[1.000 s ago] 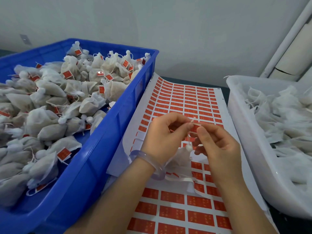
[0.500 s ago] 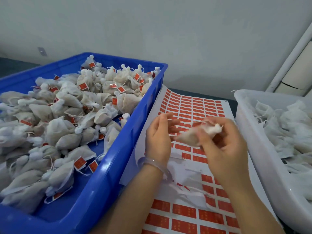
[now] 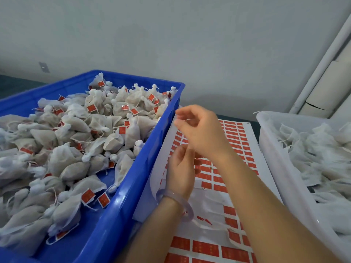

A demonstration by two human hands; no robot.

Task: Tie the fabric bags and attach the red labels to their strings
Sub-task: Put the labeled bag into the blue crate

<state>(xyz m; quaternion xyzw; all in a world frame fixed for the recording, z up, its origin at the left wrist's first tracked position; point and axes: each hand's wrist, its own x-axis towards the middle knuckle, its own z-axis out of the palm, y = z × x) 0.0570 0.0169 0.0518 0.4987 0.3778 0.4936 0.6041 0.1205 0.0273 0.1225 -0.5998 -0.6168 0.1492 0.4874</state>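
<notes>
Two hands over the label sheet (image 3: 237,145) at 6 o'clock; right hand (image 3: 201,130) at 12 o'clock of left hand (image 3: 180,169), just beside rim of blue bin (image 3: 150,158); right fingers loosely curled, narrow gap to thumb, nothing seen in them; left fingers partly hidden under right wrist, cannot tell; bracelet (image 3: 188,207) on left wrist; tied bags (image 3: 76,133) with red labels (image 3: 88,195) piled in blue bin at 9 o'clock; flat white bags (image 3: 313,149) in white bin (image 3: 275,162) at 3 o'clock.
</notes>
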